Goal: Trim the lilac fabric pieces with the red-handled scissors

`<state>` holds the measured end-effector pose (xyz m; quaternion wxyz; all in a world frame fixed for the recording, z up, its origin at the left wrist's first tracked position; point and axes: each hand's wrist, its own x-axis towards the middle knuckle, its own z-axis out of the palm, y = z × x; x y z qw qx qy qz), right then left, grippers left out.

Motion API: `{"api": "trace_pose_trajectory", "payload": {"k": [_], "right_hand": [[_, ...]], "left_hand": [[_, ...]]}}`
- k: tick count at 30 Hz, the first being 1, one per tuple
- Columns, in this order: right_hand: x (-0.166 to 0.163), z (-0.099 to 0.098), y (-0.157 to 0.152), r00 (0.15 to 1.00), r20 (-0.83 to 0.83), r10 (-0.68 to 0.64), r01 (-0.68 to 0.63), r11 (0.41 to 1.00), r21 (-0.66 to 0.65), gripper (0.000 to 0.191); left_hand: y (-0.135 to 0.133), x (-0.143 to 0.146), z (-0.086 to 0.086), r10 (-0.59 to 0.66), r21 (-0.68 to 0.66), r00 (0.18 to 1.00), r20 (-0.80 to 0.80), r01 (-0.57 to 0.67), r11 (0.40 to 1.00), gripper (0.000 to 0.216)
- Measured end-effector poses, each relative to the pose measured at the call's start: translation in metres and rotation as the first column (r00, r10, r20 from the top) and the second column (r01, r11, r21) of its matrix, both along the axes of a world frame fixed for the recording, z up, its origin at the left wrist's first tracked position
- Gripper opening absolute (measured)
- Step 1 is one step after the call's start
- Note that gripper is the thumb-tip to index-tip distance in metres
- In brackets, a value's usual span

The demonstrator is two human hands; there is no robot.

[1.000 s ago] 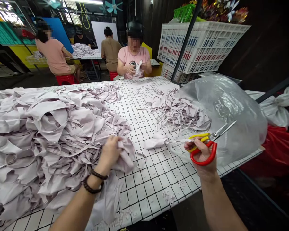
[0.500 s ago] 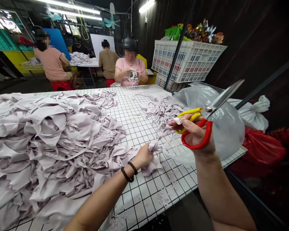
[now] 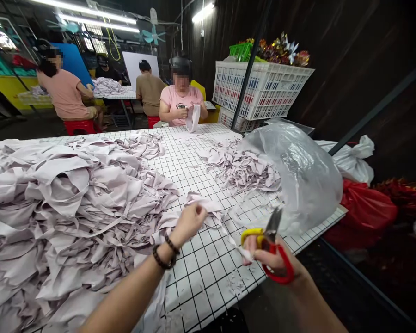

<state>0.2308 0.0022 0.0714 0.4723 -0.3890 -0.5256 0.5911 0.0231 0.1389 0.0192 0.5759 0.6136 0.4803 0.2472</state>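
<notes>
My left hand [image 3: 189, 221], with dark bead bracelets on the wrist, grips a pale lilac fabric piece [image 3: 208, 206] lifted just above the gridded white table [image 3: 208, 268]. My right hand [image 3: 272, 258] holds scissors [image 3: 270, 240] with red and yellow handles low at the table's near edge, blades pointing up and away. A thin strip of the same fabric runs from the held piece toward my right fingers. A big heap of lilac fabric pieces [image 3: 62, 203] covers the table's left half.
A smaller pile of cut scraps [image 3: 244, 169] lies beside a clear plastic bag [image 3: 298, 171] on the right. Across the table a person in pink [image 3: 180, 99] handles a white piece. White crates [image 3: 263, 88], a red bag [image 3: 364, 210] and other seated workers stand beyond.
My left hand left the big heap, took up a small fabric piece and raised it. My right hand lifted the scissors high, then dropped them to the table's near edge.
</notes>
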Motion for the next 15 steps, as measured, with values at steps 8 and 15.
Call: {"api": "trace_pose_trajectory", "payload": {"k": [8,15], "right_hand": [[-0.036,-0.038,-0.045,0.970,-0.077,0.231,-0.239,0.962,-0.134,0.021],[-0.006,-0.042,-0.040,0.975,0.124,0.182,-0.138,0.944,-0.300,0.021]], "left_hand": [[-0.091,0.022,-0.052,0.388,-0.769,0.720,0.575,0.315,0.556,0.039],[-0.084,0.023,-0.049,0.408,-0.692,0.702,0.584,0.167,0.702,0.019]]}}
